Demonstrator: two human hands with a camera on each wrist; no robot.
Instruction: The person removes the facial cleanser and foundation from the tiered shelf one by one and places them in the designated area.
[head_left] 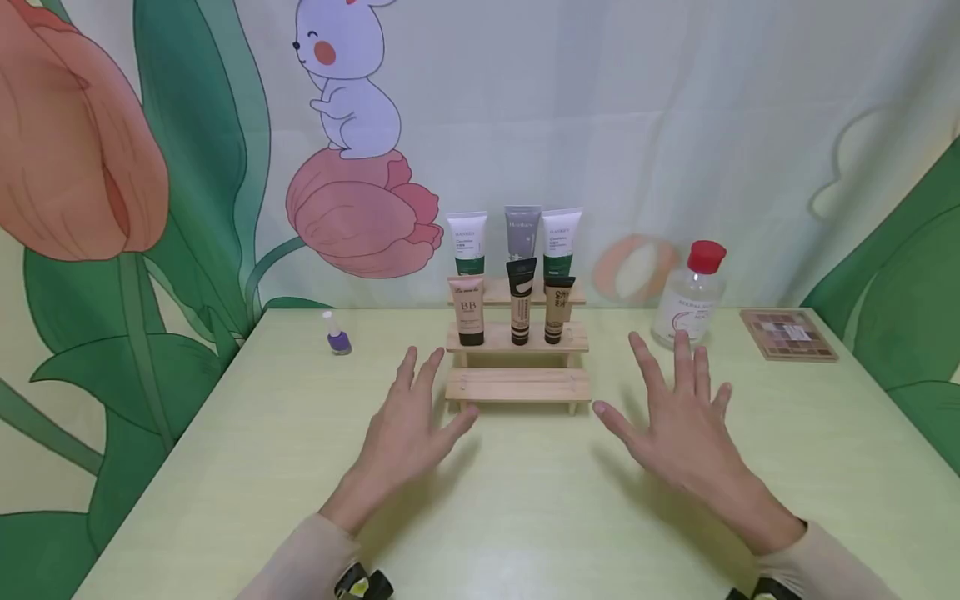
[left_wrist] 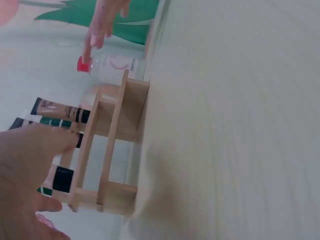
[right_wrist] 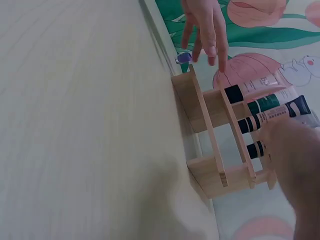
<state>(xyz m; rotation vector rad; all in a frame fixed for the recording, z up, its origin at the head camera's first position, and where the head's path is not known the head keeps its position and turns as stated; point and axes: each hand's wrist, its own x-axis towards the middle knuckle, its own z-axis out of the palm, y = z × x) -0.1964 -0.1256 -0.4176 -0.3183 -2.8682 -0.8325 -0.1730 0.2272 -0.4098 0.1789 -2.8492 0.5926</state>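
Left of frame: nail-polish bottle (head_left: 340, 341), purple, well apart from either hand; probably hard and breakable, best pinched by the cap.

Lower left of centre: left hand (head_left: 402, 437), fingers spread, grasping nothing.

Centre: stepped wooden rack (head_left: 517, 387), beyond and between the hands; looks light and stiff, best held by both ends (tipping would likely topple the load). Six tubes (head_left: 470, 307) stand on its upper two tiers; likely light, soft, smooth, for pinching mid-body.

Lower right: right hand (head_left: 686, 437), fingers splayed, holding nothing.

Right: clear bottle (head_left: 686, 307), red-capped, just past the right fingertips, contact unclear; likely slippery, take round the body. Far right: flat palette (head_left: 780, 333), beyond that hand; perhaps brittle, lift by edges.
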